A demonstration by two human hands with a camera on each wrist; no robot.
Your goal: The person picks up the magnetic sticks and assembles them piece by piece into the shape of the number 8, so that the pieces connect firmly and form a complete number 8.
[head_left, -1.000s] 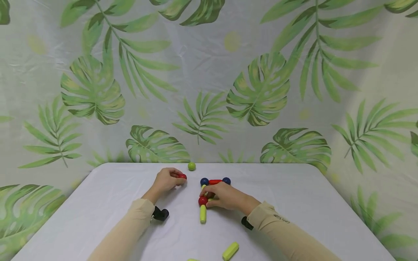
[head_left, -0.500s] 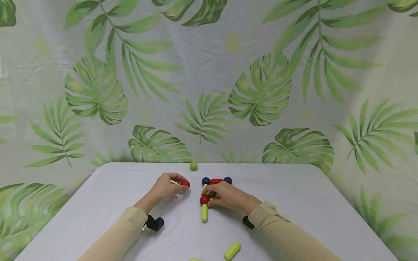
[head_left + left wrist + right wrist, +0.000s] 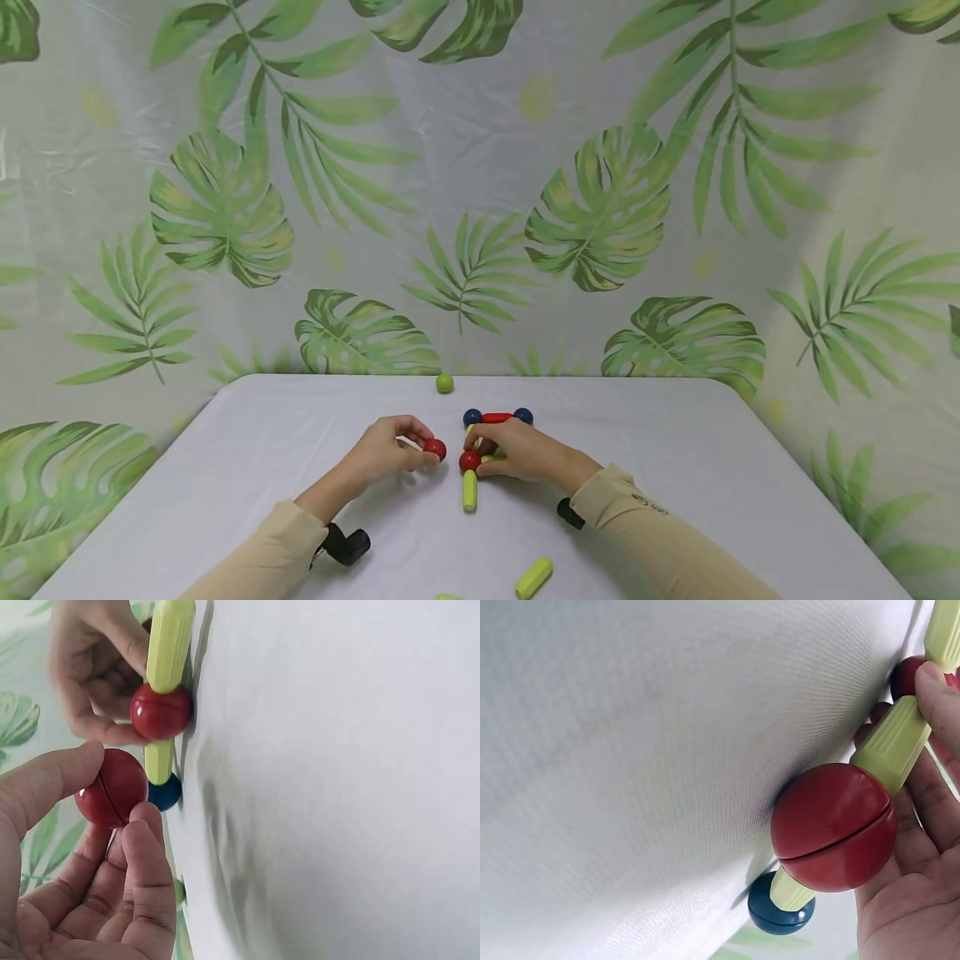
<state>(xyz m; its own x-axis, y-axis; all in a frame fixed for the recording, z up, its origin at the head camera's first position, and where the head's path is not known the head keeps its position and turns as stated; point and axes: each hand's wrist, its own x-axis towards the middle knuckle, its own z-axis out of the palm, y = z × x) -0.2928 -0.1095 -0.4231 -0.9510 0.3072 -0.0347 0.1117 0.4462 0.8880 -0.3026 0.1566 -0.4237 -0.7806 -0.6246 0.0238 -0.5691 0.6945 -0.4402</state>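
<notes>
My left hand [image 3: 393, 450] pinches a loose red ball [image 3: 435, 450] between thumb and fingertips, just above the table and left of a frame of balls and yellow-green rods. My right hand [image 3: 517, 450] grips the frame's near red ball [image 3: 470, 462] with thumb and fingers. From this ball a yellow-green rod [image 3: 469, 492] points toward me; another leads back to a blue ball [image 3: 472, 417]. In the right wrist view, a second red ball [image 3: 834, 827] sits by the right palm, joined by a rod [image 3: 892, 746]; the head view hides it.
A red rod [image 3: 497, 418] joins the blue ball to a second blue ball [image 3: 522, 416]. One green ball [image 3: 445, 383] lies at the far table edge. A loose yellow-green rod [image 3: 534, 577] lies near the front, with another rod [image 3: 448, 597] partly cut off.
My left hand has brought the loose red ball toward me and to the right, closer to the frame. The right hand has stayed in place on the frame.
</notes>
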